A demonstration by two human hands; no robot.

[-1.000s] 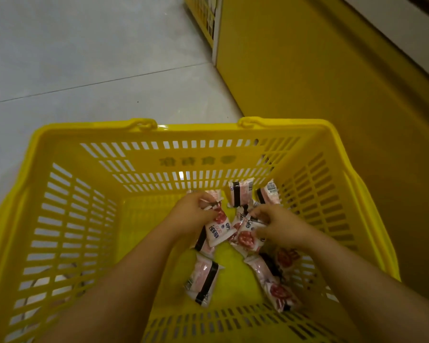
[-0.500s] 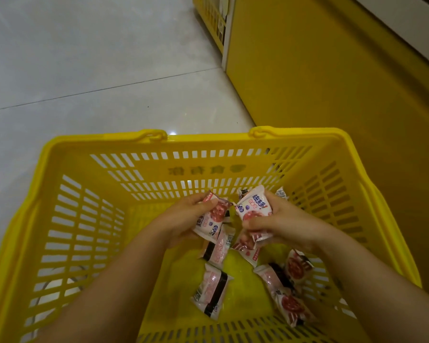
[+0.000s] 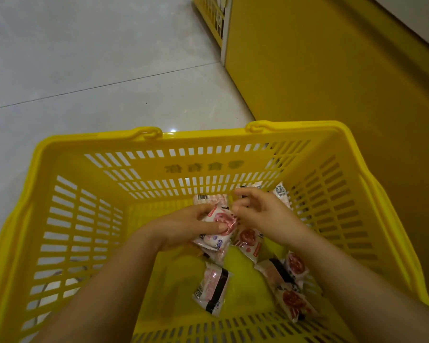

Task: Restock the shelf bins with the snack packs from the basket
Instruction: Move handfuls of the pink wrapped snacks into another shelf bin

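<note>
- One yellow basket (image 3: pixel 60 219), both hands inside it.
- The left hand (image 3: pixel 183 229) has its grip clamped on a bundle of snack packs (image 3: pixel 221 219).
- The right hand (image 3: pixel 265 214) has its grip apart, fingers loose.
- At least five loose packs (image 3: pixel 212 288) lie on the basket bottom.

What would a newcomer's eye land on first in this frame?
The big yellow basket fills the lower frame, beside a yellow shelf base. At its centre the left hand grips a bunch of pink-and-white snack packs, the right hand beside it, fingers loosely curled, apparently empty. More loose packs lie on the basket floor nearer the camera.
</note>
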